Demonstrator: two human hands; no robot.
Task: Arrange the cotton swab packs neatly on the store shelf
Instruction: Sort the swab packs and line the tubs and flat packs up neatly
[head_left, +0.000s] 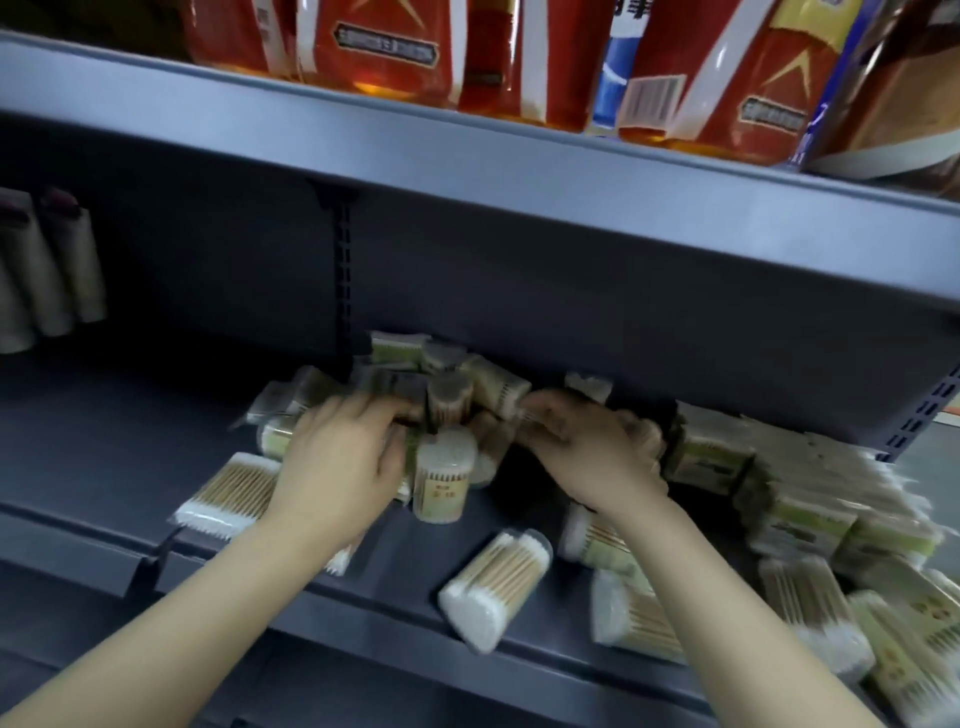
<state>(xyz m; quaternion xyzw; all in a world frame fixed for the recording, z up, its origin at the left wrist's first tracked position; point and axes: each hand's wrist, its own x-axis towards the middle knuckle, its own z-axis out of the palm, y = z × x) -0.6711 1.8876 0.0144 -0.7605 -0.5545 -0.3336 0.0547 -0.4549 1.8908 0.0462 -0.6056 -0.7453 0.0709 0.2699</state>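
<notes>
While both hands blur, grips unreadable, the left hand (337, 457) and right hand (587, 447) flank the cotton swab packs (447, 410) at twelve o'clock.

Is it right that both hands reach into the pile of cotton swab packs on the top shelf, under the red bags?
Not quite. In the head view both hands, left hand and right hand, reach into the pile on the lower shelf, below the shelf carrying the red bags.
</notes>
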